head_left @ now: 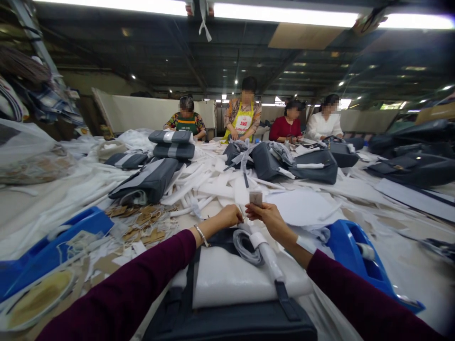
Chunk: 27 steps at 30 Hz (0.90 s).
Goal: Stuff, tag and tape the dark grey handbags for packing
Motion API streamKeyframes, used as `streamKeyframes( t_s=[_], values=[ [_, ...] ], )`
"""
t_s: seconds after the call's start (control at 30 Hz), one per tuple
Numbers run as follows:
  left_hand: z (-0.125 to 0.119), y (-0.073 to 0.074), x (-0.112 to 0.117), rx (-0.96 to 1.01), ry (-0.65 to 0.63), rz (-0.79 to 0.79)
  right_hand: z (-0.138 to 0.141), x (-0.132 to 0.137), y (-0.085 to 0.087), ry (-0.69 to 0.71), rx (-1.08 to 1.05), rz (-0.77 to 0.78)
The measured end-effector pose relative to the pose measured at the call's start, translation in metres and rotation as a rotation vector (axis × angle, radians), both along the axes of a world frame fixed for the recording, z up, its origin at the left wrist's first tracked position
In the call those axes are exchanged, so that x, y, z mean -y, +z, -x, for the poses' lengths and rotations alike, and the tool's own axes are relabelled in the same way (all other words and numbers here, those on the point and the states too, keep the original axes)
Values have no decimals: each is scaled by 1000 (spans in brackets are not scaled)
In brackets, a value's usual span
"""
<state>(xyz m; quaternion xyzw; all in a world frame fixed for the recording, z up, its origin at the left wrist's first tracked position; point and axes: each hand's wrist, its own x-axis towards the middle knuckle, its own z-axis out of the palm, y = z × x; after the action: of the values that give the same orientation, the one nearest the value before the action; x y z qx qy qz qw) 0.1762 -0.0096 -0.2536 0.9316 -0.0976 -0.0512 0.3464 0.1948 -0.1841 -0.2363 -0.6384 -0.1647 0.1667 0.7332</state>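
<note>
My left hand and my right hand meet above a dark grey bag that lies in front of me. Between the right hand's fingers stands a small pale tag, held upright in a pinch. My left hand is closed in a pinch right beside it, on something too small to name. Under the hands, the bag's handle is wrapped in white paper, and a white foam sheet covers the bag's top. Both arms wear dark maroon sleeves.
Finished grey bags and heaps of white wrapping paper cover the long table. Blue plastic bins sit left and right. Brown tags lie scattered at left. Several people work at the far end.
</note>
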Motion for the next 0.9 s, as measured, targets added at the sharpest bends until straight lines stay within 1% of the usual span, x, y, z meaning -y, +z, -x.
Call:
streamKeyframes(
  t_s=[0.03, 0.1, 0.2, 0.27, 0.3, 0.37, 0.43, 0.5, 0.57, 0.6, 0.67, 0.7, 0.77, 0.83, 0.9],
  values=[
    [0, 5, -1, 6, 10, -13, -4, -1, -2, -18, -41, -9],
    [2, 19, -8, 35, 46, -29, -13, -1, -9, -74, -139, -32],
    [11, 47, -33, 83, 126, -41, -21, 7, -21, -106, -258, -22],
    [29, 63, -57, 115, 176, -47, -19, 19, -26, -97, -266, 40],
    [42, 69, -68, 133, 204, -51, -15, 27, -26, -88, -247, 81],
    [78, 75, -87, 161, 272, -44, 1, 47, -20, -66, -193, 157],
    [124, 71, -97, 165, 372, 4, 25, 71, -8, -24, -158, 220],
    [175, 59, -98, 169, 512, 72, 56, 95, 5, -23, -161, 280],
    [222, 44, -91, 136, 675, 159, 90, 115, 13, -81, -154, 342],
    [243, 36, -86, 109, 748, 211, 108, 123, 15, -120, -144, 373],
    [275, 22, -74, 36, 847, 322, 139, 133, 13, -214, -140, 431],
    [286, 16, -69, 4, 873, 378, 152, 135, 10, -254, -155, 449],
    [298, 9, -59, 2, 897, 455, 170, 136, 3, -299, -206, 444],
    [300, 9, -54, 75, 897, 451, 173, 133, -5, -302, -243, 389],
    [295, 15, -52, 167, 858, 396, 165, 130, -9, -289, -269, 332]
  ],
)
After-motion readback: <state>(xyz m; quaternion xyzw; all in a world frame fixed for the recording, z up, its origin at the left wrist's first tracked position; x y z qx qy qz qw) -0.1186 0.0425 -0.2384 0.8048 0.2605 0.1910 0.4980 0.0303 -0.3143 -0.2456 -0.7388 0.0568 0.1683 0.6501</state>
